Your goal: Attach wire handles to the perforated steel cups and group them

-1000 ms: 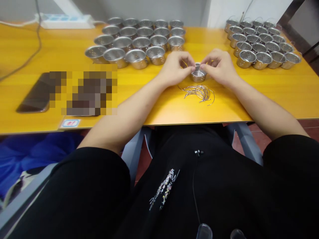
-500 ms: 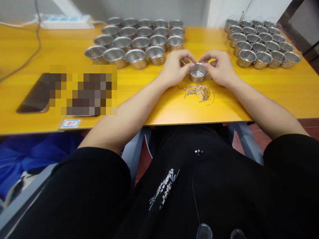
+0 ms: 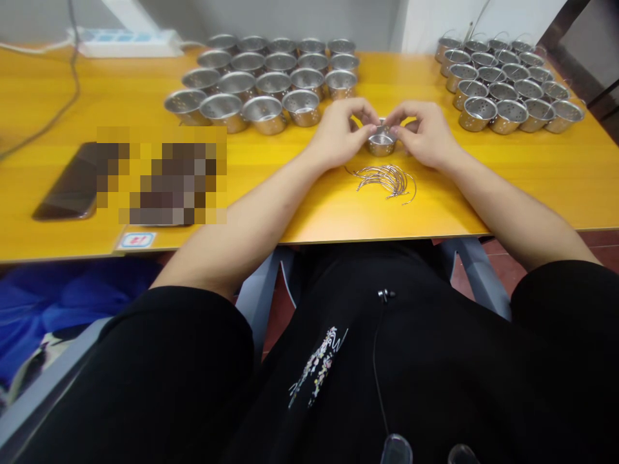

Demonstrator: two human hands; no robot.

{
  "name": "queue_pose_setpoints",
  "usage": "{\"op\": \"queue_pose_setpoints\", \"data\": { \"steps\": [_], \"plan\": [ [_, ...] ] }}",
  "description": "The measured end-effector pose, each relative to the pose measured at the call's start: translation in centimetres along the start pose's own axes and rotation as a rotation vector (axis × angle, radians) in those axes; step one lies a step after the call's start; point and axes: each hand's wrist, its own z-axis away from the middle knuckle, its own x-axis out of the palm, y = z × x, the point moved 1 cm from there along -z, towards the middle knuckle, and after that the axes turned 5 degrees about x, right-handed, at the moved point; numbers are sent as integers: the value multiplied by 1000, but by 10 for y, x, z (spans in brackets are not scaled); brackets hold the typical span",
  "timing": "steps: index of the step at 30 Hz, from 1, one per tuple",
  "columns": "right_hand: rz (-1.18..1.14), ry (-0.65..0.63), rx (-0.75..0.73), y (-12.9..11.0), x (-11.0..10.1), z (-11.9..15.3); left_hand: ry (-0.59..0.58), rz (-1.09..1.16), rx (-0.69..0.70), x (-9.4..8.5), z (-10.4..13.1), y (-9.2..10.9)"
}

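Between my two hands a small perforated metal cup (image 3: pixel 382 143) stands upright on the yellow table. My left hand (image 3: pixel 344 132) pinches at the left side of its rim, thumb and fingers together. At the right side of the rim, my right hand (image 3: pixel 422 135) is pinched in the same way. Any wire between the fingertips is too small to make out. Just in front of the cup lies a loose pile of thin curved metal wires (image 3: pixel 387 180).
Rows of metal cups (image 3: pixel 265 115) stand at the back left, and more cups, several with wire handles (image 3: pixel 505 116), at the back right. A dark phone (image 3: pixel 72 183), a pixelated object (image 3: pixel 169 187) and a power strip (image 3: pixel 128 44) are on the left.
The cup has shifted slightly to the left and looks turned or tilted a little differently. My right fingers have moved slightly left with it; my left hand is nearly unchanged.
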Motion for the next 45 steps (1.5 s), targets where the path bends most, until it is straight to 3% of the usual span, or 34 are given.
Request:
{"op": "queue_pose_setpoints", "data": {
  "steps": [3, 20, 29, 38, 45],
  "plan": [
    [-2, 11, -33, -1, -1, 0, 14, 20, -8, 1, 1, 5],
    [96, 24, -171, 18, 5, -12, 104, 68, -40, 6, -5, -12],
    [102, 6, -128, 19, 6, -13, 81, -49, -39, 2, -6, -18],
    [126, -57, -86, 27, 2, -13, 29, -45, -124, -3, -3, -9],
    [143, -86, -174, 30, 4, -17, 123, 8, -101, 4, -6, -28]
  ]
}}
